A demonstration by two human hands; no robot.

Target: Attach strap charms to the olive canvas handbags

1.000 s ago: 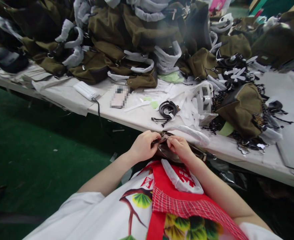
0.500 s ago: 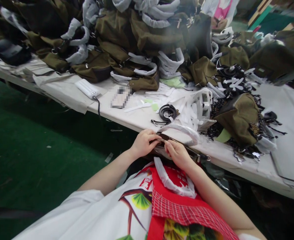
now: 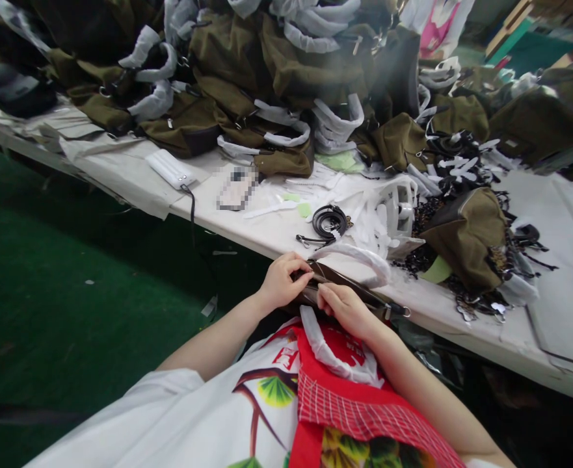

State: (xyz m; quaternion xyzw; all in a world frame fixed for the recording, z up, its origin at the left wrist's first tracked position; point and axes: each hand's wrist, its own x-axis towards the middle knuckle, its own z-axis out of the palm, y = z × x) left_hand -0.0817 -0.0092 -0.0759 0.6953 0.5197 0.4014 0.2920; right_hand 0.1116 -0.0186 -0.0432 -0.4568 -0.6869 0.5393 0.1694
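Note:
A dark olive handbag [image 3: 371,298] rests against the table's front edge, its zipped top facing up and partly parted. On the left end of that opening, my left hand [image 3: 285,281] is closed, thumb and forefinger pinched at the rim. My right hand [image 3: 348,308] has its fingers curled on the near rim, thumb pressed to them. Whether a small part such as a zip pull is between the fingers cannot be made out. One white-wrapped handle [image 3: 322,344] of the bag hangs over my red apron; the other wrapped handle [image 3: 364,259] lies on the table side.
A coiled black strap [image 3: 329,223] with metal clips lies just beyond the bag. Further left are a phone [image 3: 237,188] and a white power bank [image 3: 169,169]. A loose olive bag [image 3: 471,237] sits on black straps and chains. Several piled bags [image 3: 227,58] line the back; another person [image 3: 437,29] is behind.
My right hand has drawn slightly back from the left hand, towards my body. More of the bag's opening now shows between them. The left hand stays at the rim.

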